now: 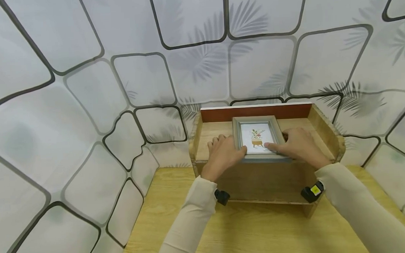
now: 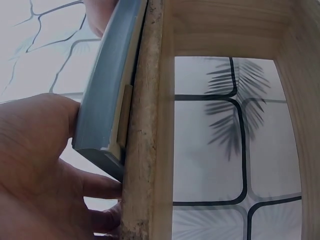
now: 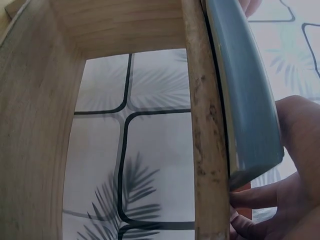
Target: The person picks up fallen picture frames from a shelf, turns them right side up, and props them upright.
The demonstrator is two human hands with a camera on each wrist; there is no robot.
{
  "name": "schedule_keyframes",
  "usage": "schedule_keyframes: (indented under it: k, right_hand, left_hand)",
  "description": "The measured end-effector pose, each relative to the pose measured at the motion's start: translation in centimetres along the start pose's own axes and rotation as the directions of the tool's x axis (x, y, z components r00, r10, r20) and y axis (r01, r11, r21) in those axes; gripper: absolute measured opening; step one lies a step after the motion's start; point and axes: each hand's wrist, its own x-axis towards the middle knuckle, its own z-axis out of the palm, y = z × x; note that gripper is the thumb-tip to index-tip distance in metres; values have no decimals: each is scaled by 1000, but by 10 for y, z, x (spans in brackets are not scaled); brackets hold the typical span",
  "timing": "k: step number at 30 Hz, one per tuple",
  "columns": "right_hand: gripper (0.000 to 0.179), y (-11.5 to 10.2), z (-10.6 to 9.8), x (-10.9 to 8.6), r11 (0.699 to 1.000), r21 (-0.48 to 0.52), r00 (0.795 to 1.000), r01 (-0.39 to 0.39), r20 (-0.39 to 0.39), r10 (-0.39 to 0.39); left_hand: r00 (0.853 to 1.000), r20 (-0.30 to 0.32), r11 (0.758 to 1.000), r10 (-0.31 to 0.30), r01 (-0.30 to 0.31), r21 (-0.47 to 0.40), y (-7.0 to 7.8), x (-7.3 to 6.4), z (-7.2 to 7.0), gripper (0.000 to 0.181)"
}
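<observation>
The frame (image 1: 256,133) is face up at the shelf's (image 1: 217,130) near edge. The left grip (image 1: 224,154) loosely holds its left side; the right grip (image 1: 300,145) pinches its right, thumb on the face. Even pressure and level hands should prevent tipping nearward onto the counter (image 1: 254,233).

Smooth frame (image 2: 107,85), rough-edged wooden shelf (image 2: 145,130)
</observation>
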Motion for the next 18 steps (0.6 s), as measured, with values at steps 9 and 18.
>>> schedule_keyframes:
  k: [9,18]
  right_hand:
    - [63,-3,2,-1,999,36,1000,0,-13,0]
    - [75,-9,1,-3,992,124,999,-1,-39,6]
  left_hand:
    - [999,-31,998,31,-32,-52,-1,1,0,34]
    - [992,-105,987,68,-82,-140,0,4,1,25]
